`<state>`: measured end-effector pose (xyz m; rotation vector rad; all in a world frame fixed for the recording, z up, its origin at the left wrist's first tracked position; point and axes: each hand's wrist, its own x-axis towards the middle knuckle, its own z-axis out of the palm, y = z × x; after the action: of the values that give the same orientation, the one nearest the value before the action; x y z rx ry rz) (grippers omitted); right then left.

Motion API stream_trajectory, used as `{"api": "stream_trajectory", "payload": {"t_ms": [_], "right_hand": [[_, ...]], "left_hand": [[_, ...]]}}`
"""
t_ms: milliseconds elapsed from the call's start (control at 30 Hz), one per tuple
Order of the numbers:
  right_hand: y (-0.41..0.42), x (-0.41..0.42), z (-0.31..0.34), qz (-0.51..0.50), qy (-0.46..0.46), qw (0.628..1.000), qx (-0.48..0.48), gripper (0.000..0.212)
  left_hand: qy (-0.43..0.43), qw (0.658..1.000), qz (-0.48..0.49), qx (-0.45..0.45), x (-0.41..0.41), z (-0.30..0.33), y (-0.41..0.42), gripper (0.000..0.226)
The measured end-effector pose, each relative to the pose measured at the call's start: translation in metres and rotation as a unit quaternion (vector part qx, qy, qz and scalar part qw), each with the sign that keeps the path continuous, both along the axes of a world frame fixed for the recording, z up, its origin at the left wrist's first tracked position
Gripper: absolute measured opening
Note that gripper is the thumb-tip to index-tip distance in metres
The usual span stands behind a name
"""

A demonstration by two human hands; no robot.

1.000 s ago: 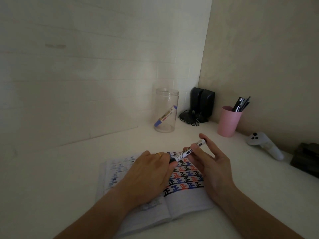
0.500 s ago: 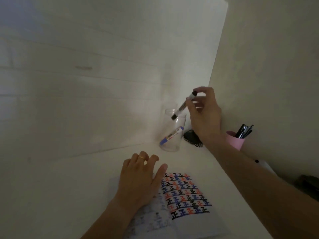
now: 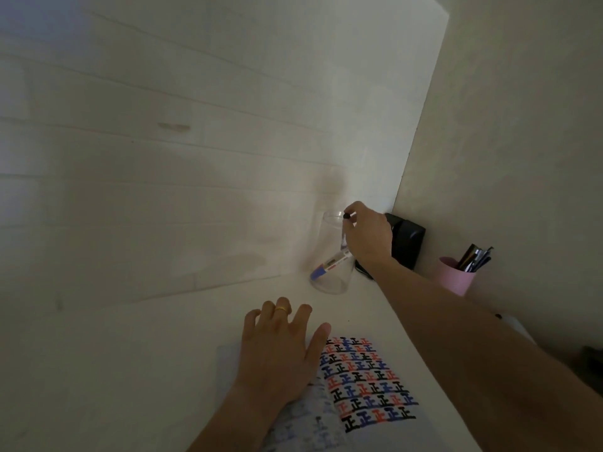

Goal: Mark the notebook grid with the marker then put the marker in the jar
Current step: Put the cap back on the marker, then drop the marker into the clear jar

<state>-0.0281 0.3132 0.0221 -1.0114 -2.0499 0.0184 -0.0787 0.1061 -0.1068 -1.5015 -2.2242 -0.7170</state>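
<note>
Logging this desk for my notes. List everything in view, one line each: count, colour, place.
jar: one, clear, back of desk by the wall
blue marker: one, blue and white, leaning inside jar
black marker: one, dark end visible at jar rim, held by right hand
notebook: one, white, open, black, red and blue marks, front of desk
pink cup: one, holding dark pens, right by the wall
black box: one, back corner
desk: one, white
left hand: flat on notebook, gold ring
right hand: at jar mouth
</note>
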Motion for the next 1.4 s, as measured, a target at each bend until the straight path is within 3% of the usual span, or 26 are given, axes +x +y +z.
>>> {"api": "stream_trajectory", "payload": {"t_ms": [200, 400, 500, 633, 900, 1200, 1400], "right_hand": [[0.009, -0.002, -0.007, -0.013, -0.063, 0.998, 0.007, 0.029], [-0.025, 0.032, -0.011, 0.038, -0.013, 0.999, 0.015, 0.032], [-0.060, 0.076, -0.040, 0.075, -0.034, 0.997, 0.002, 0.032], [-0.115, 0.143, -0.080, 0.062, -0.075, 0.993, -0.060, 0.038], [-0.187, 0.220, -0.131, 0.022, -0.094, 0.976, -0.195, 0.043], [-0.198, 0.223, -0.151, -0.012, -0.146, 0.978, -0.150, 0.044], [-0.198, 0.224, -0.153, -0.011, -0.134, 0.981, -0.142, 0.043]], "left_hand": [[0.006, 1.000, -0.008, -0.008, -0.001, -0.004, 0.002, 0.062], [0.002, 1.000, -0.026, 0.007, -0.003, -0.004, 0.001, 0.058], [0.021, 0.999, -0.037, 0.013, 0.001, 0.000, -0.003, 0.053], [0.051, 0.996, -0.067, -0.009, 0.019, 0.011, -0.020, 0.052], [-0.005, 0.995, -0.090, -0.044, 0.068, -0.001, -0.100, 0.053], [-0.056, 0.996, -0.057, -0.029, 0.079, -0.020, -0.122, 0.051], [-0.064, 0.996, -0.054, -0.032, 0.080, -0.020, -0.122, 0.049]]}}
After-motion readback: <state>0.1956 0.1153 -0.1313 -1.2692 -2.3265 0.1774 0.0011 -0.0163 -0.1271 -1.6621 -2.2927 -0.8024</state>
